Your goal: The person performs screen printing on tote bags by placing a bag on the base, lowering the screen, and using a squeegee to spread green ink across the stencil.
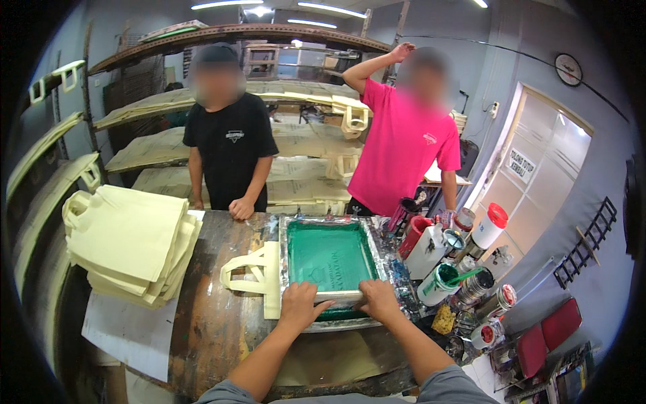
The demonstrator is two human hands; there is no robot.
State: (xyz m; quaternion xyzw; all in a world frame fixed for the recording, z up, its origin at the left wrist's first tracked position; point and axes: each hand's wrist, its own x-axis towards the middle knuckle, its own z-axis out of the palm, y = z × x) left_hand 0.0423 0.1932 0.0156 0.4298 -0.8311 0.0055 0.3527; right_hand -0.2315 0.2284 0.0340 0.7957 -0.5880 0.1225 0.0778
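My left hand [298, 305] and my right hand [379, 300] grip the two ends of a pale, wide squeegee [338, 297]. It lies across the near part of a screen printing frame [282, 237], whose mesh is covered with green ink [326, 249]. Faint dark lettering and a motif show through the mesh. From under the frame's left side, a cream tote bag [271, 283] sticks out with its handles to the left. The rest of that bag is hidden by the screen.
A stack of cream tote bags [128, 232] sits at the left of the worktable [215, 303]. Ink tubs and cans, including a green-smeared bucket [439, 283], crowd the right. Two people, one in black [232, 148], one in pink [407, 148], stand across the table before drying racks [148, 158].
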